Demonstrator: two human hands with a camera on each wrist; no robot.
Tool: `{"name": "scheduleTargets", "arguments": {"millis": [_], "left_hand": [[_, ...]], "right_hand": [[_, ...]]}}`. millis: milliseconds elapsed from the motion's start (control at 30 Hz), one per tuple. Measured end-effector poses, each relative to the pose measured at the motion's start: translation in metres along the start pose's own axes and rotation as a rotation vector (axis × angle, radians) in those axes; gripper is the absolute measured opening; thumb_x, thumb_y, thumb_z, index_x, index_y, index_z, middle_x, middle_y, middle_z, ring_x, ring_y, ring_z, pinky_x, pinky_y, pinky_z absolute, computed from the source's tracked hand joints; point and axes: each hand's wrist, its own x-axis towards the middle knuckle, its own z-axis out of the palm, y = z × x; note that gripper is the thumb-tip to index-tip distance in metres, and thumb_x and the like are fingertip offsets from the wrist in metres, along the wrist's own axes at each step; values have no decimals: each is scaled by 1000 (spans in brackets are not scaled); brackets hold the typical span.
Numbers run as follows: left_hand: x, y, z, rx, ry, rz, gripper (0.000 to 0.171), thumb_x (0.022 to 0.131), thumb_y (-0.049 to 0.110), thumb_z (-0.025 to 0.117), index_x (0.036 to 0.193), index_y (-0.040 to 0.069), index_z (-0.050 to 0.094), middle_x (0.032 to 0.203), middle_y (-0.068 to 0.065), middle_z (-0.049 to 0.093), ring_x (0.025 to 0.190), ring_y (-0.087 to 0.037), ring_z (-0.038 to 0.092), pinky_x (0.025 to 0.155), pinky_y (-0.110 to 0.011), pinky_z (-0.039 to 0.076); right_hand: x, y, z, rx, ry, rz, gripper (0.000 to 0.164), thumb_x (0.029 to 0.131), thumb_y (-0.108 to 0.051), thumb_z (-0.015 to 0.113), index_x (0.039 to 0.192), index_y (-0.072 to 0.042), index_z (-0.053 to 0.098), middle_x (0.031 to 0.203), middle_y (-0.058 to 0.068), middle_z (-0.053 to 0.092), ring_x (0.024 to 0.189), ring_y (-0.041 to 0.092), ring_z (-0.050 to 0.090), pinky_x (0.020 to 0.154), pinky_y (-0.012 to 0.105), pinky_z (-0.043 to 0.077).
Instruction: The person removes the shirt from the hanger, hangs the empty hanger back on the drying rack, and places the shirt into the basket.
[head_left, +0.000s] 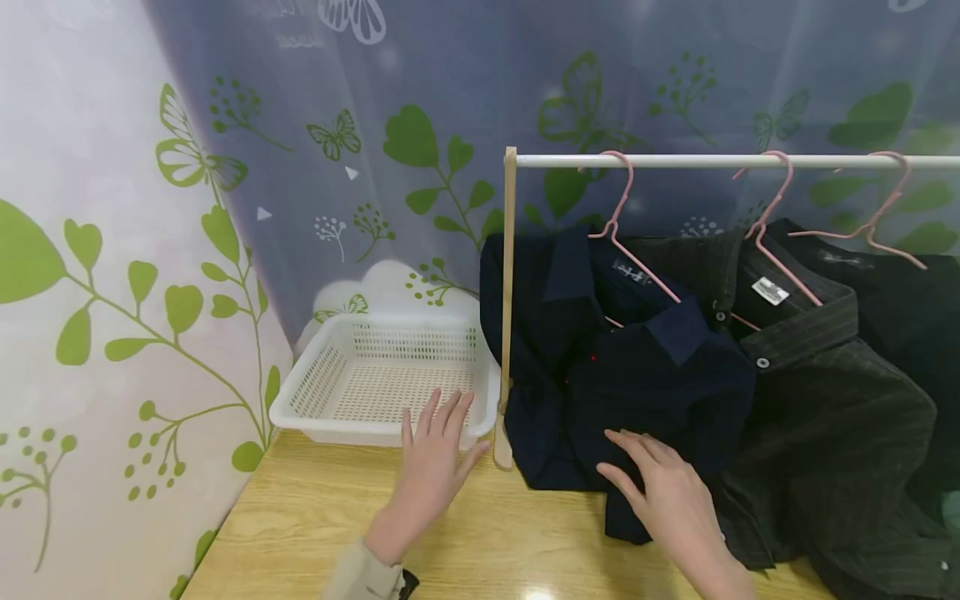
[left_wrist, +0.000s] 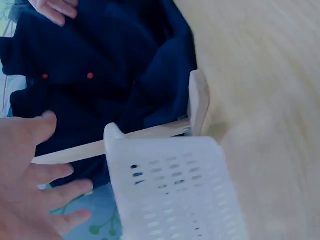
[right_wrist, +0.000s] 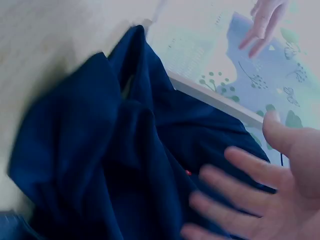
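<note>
Head view: my hands (head_left: 433,468) (head_left: 667,493) are holding nothing, spread wide; shirts (head_left: 645,379) are already hanging at frame right, the basket (head_left: 378,387) holding none.

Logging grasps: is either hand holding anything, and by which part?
Nothing is held: the left hand is open near the white basket, the right hand open before the navy shirt.
</note>
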Motion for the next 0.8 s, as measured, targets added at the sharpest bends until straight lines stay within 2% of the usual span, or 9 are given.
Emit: {"name": "scheduleTargets", "arguments": {"millis": [33,100,167,300,433,533,633,733,800], "left_hand": [[3,-1,-2,-22,17,7,58,95,39,71,143,10,55,142,-12,58,140,-39,44,110,-72,28],[8,-3,-8,-61,42,24,42,96,31,72,132,11,65,130,-10,66,130,-37,54,108,-68,34],[14,-5,-13,-77,78,55,27,96,25,73,119,12,72,117,-7,72,116,-33,63,103,-63,42],[27,-9,-22,-69,149,114,11,94,19,74,102,13,77,98,-2,77,89,-25,72,90,-51,54],[43,-13,-33,-71,200,134,8,94,16,74,100,12,77,93,-1,77,81,-23,73,81,-46,57],[59,-16,-39,-84,230,133,9,95,16,73,102,13,77,95,-1,77,80,-23,73,76,-44,58],[75,-17,-43,-86,252,132,11,98,18,70,104,12,76,96,-1,77,78,-23,72,70,-40,57],[90,-16,-45,-83,253,124,15,100,21,67,107,12,75,98,-2,76,77,-24,70,66,-38,56],[99,-14,-45,-79,252,116,17,100,23,67,111,11,74,100,-2,76,78,-24,69,66,-38,55]], "right_hand": [[2,1,-3,18,46,-15,38,92,-37,75,127,-23,71,119,7,73,88,27,71,69,41,58],[6,3,-11,39,145,-50,22,91,-30,78,111,-23,78,99,0,78,63,15,66,49,29,48],[11,6,-20,48,242,-102,14,89,-22,80,103,-22,80,89,-4,78,54,10,62,43,24,41],[26,14,-42,76,430,-199,18,86,-8,80,103,-16,80,91,-2,78,67,13,70,58,16,49],[42,21,-64,137,558,-243,21,90,-6,75,110,-11,78,99,5,76,79,23,68,80,7,42],[56,25,-76,147,611,-264,21,95,-15,71,115,-9,76,107,12,73,92,32,65,94,10,38],[67,30,-83,128,644,-265,24,96,-19,69,117,-7,75,114,18,68,102,40,60,100,18,38],[78,34,-86,110,661,-238,28,92,-12,74,118,-5,73,116,24,63,103,44,57,90,39,45],[83,36,-87,90,637,-197,35,89,-8,77,123,-4,69,118,28,58,104,46,54,85,51,45]]}}
